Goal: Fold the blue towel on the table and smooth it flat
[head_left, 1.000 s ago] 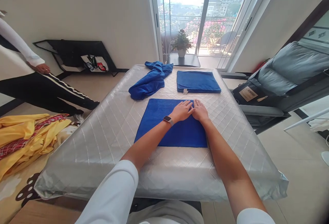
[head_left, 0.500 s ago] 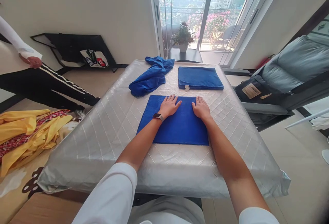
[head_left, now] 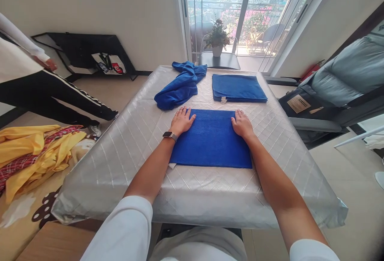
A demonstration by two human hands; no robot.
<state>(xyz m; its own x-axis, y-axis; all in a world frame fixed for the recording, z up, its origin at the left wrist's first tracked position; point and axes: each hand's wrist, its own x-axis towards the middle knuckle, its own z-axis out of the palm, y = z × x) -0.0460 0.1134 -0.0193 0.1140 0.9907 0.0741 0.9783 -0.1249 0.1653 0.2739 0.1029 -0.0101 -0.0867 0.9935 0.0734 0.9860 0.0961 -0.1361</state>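
A blue cloth [head_left: 213, 141], folded into a flat rectangle, lies on the silver table cover in front of me. My left hand [head_left: 181, 122] rests flat on its far left corner, fingers stretched forward. On the far right corner lies my right hand [head_left: 241, 124], also flat with the fingers extended. A small white tag [head_left: 172, 166] sticks out at the cloth's near left corner. Beyond it, to the right, is a stack of folded blue cloths [head_left: 239, 88]. A crumpled blue cloth [head_left: 181, 85] lies at the far left.
The quilted silver table cover [head_left: 120, 165] hangs over the table's edges. A potted plant [head_left: 217, 39] stands on a chair by the glass door. At the left, a person [head_left: 39, 77] stands near yellow fabric [head_left: 39, 145]. A grey armchair [head_left: 318, 123] is at the right.
My left hand has slid left across the cloth to its far left corner. The right hand stays at the right corner. The view has shifted slightly.
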